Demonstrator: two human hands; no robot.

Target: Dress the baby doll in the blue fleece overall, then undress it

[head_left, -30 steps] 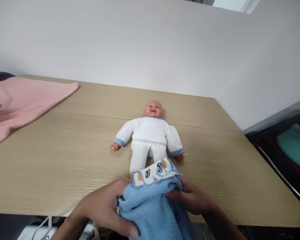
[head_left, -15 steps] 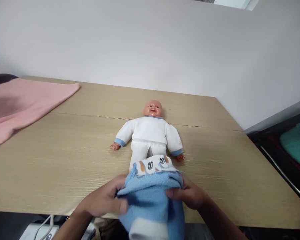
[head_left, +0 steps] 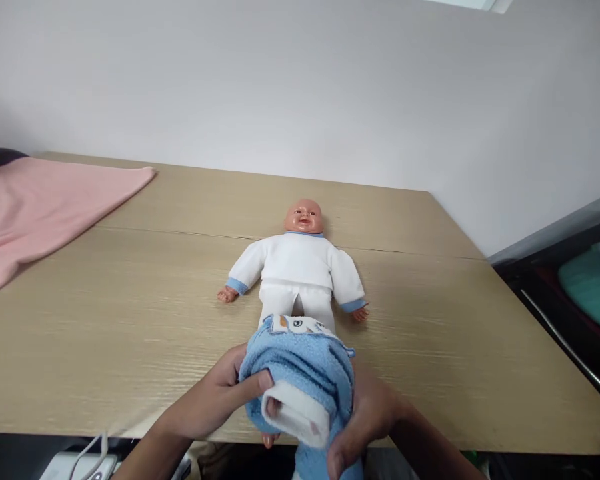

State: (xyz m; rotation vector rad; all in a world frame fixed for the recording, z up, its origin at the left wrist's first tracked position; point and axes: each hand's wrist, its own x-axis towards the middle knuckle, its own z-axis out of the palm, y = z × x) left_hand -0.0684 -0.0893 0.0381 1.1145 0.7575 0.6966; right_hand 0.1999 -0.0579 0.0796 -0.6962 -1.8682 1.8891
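A baby doll in a white top and trousers with blue cuffs lies on its back, head away from me. Over its lower legs is a bunched blue fleece garment with a white patch bearing a printed animal face. My left hand holds the garment's left side, thumb on top beside a white ribbed cuff. The cuff's opening faces me, with something skin-toned inside. On the other side, my right hand grips the fabric, thumb pointing down. A bit of the doll's foot shows below the garment.
The wooden table meets a pale wall. A pink cloth lies at the left. Beyond the right edge are a dark case or container and green fabric. A white device with a cable sits below the near edge.
The garment has been gathered up more tightly, and its white cuff has risen and turned its opening towards me. My left thumb now presses the fabric; my right hand has moved lower.
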